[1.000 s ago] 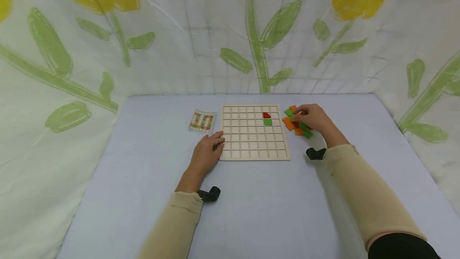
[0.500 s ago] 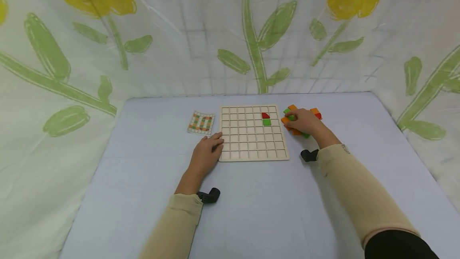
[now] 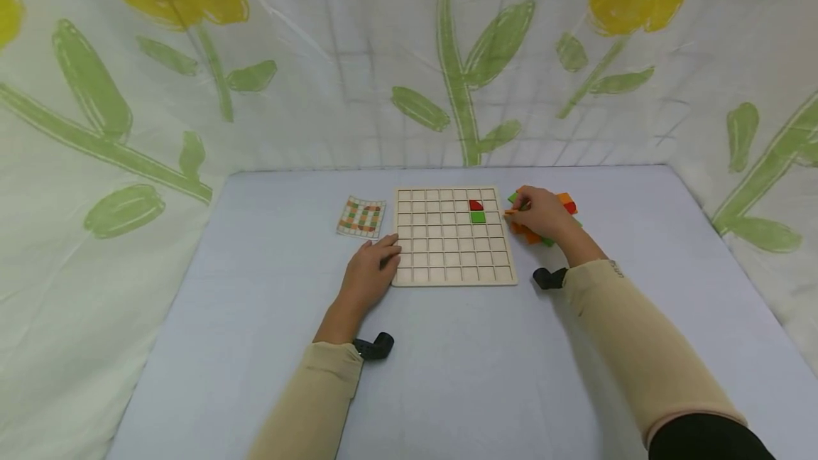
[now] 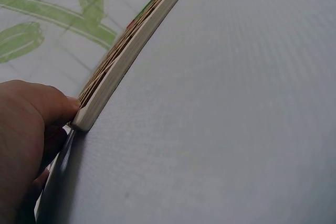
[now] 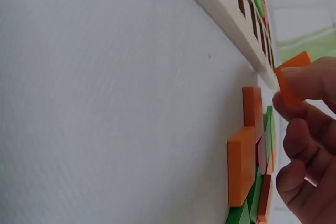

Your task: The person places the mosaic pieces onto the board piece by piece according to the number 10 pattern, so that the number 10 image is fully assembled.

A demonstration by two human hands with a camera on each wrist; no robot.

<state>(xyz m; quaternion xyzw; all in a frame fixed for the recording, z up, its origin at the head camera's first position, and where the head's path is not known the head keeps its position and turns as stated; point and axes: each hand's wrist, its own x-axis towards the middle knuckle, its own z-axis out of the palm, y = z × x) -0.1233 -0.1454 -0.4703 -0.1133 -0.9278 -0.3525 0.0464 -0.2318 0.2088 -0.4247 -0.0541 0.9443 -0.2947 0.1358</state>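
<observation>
A pale wooden grid board (image 3: pixel 434 258) lies on the table, with a red rounded tile (image 3: pixel 476 205) and a green square tile (image 3: pixel 477 217) in its upper right cells. My left hand (image 3: pixel 368 274) rests at the board's left edge; in the left wrist view the thumb (image 4: pixel 60 106) touches the rim. Just right of the board, my right hand (image 3: pixel 542 213) pinches an orange tile (image 5: pixel 294 80) between thumb and index finger, above a pile of orange, green and red tiles (image 5: pixel 241 166). The hand covers part of that pile in the head view.
A small patterned card (image 3: pixel 361 217) with a coloured grid lies left of the board. Behind the table (image 3: pixel 447 375) hangs a white cloth (image 3: pixel 307 119) painted with flowers. Black wrist cameras (image 3: pixel 375 346) sit on both wrists.
My right hand has moved slightly left over the pile and now holds an orange tile off it, close to the board's right edge. The left hand stays at the board.
</observation>
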